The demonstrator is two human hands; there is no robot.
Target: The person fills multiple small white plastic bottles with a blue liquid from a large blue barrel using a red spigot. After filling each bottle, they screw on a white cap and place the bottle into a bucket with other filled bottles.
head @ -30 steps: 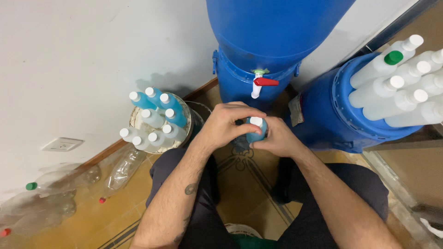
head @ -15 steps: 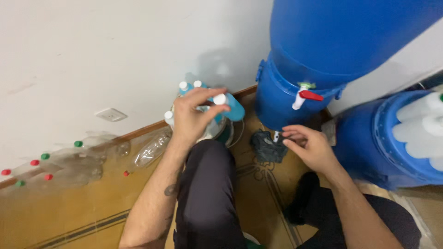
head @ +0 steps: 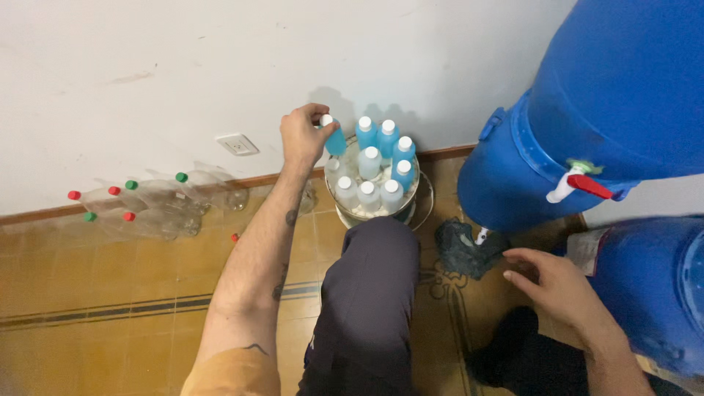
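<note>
My left hand grips a small bottle of blue liquid with a white cap, holding it at the left edge of a round bucket. Several filled blue bottles with white caps stand upright in that bucket by the wall. My right hand hovers open above the floor, fingers spread, just right of a dark rag. Above the rag hangs the white tap with a red lever of a big blue drum.
Empty clear plastic bottles with red and green caps lie along the skirting at the left. A wall socket sits above them. A second blue drum stands at the right. My knee is between my arms.
My left hand has carried the blue bottle over to the bucket's left edge. My right hand has dropped away from the tap and rag. The view has swung left.
</note>
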